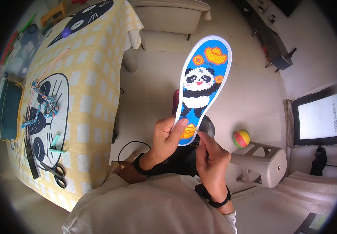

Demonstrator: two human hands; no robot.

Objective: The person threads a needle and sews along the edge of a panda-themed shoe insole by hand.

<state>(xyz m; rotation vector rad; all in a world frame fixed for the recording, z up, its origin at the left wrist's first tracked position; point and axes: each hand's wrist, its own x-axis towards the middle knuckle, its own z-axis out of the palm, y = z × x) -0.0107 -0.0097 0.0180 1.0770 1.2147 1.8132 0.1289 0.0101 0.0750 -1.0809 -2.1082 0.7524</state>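
Observation:
A cross-stitch insole (196, 101) with a white rim is held up before me. On its blue ground are a panda, a gold ingot and coins, with a yellow-orange motif at the heel. My left hand (167, 139) grips the heel end, thumb on the patterned face and fingers behind. At the heel's right edge, my right hand (213, 155) pinches thumb and forefinger together. A fine yellow thread (197, 144) shows beside these fingertips; any needle is too small to make out. Dark bands circle both wrists.
On the left, a checked tablecloth (86, 117) covers a table bearing black scissors (56, 172), a braided rope (47, 106), a turquoise clip-like item (56, 144) and a dark strip (31, 159). A plastic stool (263, 163) and a ball (241, 138) are on the floor at right.

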